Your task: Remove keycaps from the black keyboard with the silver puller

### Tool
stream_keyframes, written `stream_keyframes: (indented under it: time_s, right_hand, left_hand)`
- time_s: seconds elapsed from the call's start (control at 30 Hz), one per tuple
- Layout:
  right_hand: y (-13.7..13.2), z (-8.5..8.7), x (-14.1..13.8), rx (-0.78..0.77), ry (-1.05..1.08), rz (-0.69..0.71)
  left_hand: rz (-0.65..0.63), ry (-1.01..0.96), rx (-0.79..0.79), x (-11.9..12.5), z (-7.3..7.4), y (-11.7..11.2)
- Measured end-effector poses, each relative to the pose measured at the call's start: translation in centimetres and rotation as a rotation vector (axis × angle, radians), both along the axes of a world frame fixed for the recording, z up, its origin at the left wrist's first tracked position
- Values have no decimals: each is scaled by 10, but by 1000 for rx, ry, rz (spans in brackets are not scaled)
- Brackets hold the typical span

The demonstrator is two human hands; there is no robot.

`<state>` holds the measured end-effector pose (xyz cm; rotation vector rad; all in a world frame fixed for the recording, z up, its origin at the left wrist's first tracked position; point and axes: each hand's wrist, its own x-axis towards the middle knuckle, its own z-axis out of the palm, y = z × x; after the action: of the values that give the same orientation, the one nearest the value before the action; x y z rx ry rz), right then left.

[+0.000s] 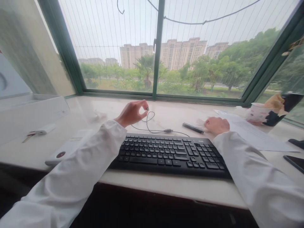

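Plainly, left fingers [142,103] pinched a thin grey cable [156,131] by its tip, slack mostly rightward; right fingers [210,121] curled, contents unclear.

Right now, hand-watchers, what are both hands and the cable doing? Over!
Left hand: fingers pinching small dark piece. Right hand: curled, grip unclear. Cable: loosely looped beyond keyboard. Possibly in the way: dark pen-like thing beside right hand.
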<state>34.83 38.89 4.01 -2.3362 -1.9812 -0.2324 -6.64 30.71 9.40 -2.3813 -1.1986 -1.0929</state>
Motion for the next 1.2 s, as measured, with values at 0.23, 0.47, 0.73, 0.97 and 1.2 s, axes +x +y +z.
stream_keyframes:
  time_s: [0.23, 0.47, 0.73, 0.97, 1.2]
  right_hand:
    - [-25, 33, -12, 374, 312, -2]
    - [-79, 50, -103, 524, 827, 460]
    - [-116, 30, -166, 70, 1236, 876]
    - [-115, 17, -165, -10, 1456, 774]
    - [-122, 23, -163, -155, 1545, 776]
  left_hand:
    - [-175, -146, -203, 20, -7, -15]
    - [-293, -275, -334, 40, -7, -30]
    - [-217, -254, -227, 55, -22, -32]
    - [-166, -158, -104, 60, -26, -38]
    - [-221, -77, -46, 60, -26, -40]
